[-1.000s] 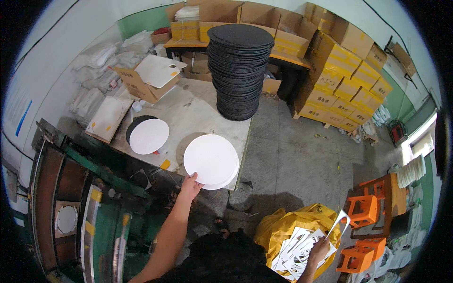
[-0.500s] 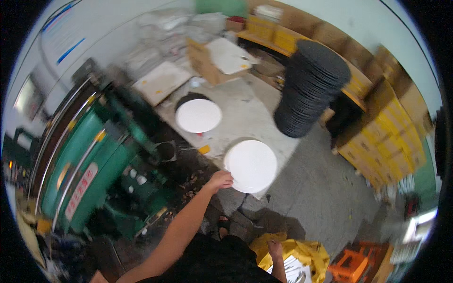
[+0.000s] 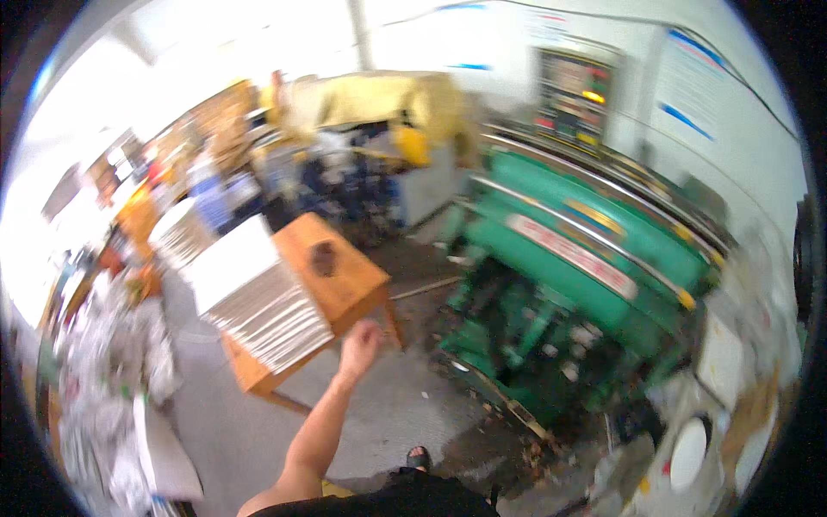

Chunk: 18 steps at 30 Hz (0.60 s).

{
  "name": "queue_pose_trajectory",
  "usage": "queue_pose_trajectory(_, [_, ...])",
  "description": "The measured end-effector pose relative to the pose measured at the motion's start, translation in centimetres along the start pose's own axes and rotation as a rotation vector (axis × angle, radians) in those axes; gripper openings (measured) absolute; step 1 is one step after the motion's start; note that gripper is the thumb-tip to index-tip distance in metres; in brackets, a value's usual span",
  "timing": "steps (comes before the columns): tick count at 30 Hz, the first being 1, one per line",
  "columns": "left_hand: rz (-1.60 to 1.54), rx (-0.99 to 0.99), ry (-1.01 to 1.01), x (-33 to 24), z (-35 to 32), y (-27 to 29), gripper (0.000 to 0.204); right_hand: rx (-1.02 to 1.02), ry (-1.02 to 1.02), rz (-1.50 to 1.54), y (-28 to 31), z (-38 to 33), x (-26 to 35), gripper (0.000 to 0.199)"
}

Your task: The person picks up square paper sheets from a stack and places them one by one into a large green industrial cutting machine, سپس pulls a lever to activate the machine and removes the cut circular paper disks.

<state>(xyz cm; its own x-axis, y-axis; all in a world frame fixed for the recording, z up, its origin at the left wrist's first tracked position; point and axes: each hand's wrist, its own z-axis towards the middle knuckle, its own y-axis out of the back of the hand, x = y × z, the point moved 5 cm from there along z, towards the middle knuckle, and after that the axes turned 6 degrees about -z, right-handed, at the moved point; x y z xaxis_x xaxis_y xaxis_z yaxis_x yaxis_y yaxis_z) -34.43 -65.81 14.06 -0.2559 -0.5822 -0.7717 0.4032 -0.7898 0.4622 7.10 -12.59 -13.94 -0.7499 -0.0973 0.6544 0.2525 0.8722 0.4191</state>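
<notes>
My left hand (image 3: pixel 360 346) is held out in front of me, blurred, with its fingers curled into a loose fist. Nothing shows in it. Just beyond it stands a small wooden table (image 3: pixel 340 284) carrying a tall stack of flat white sheets or boards (image 3: pixel 271 323). The hand is nearest to the table's right front part; whether it touches the table I cannot tell. A dark round object or stain (image 3: pixel 323 258) marks the bare wood beside the stack. My right hand is out of view.
To the right stands a big green machine (image 3: pixel 573 246) with a control panel (image 3: pixel 573 95) behind it. A white disc (image 3: pixel 689 454) lies on a surface at the lower right. Clear plastic bags (image 3: pixel 112 345) pile up on the left. Cloth-covered goods (image 3: pixel 388 103) stand at the back.
My view has swung left, from the table with white discs to the wooden table. My left hand has come off the near white disc. My right hand has left the view.
</notes>
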Motion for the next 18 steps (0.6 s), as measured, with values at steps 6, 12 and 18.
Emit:
queue_pose_trajectory(6, [0.919, -1.033, 0.069, 5.4, -1.9, 37.6, 0.028, 0.36, 0.271, -0.372, -12.2, 1.8, 15.8, 0.027])
queue_pose_trajectory(12, [0.209, -0.674, 0.509, 14.4, -2.5, 46.0, 0.053, 0.502, 0.51, -0.582, -19.6, -0.9, 26.7, 0.034])
queue_pose_trajectory(18, [0.091, -0.58, 0.477, 13.3, -1.4, 45.1, 0.044, 0.473, 0.117, -0.519, -24.7, -2.3, 28.3, 0.034])
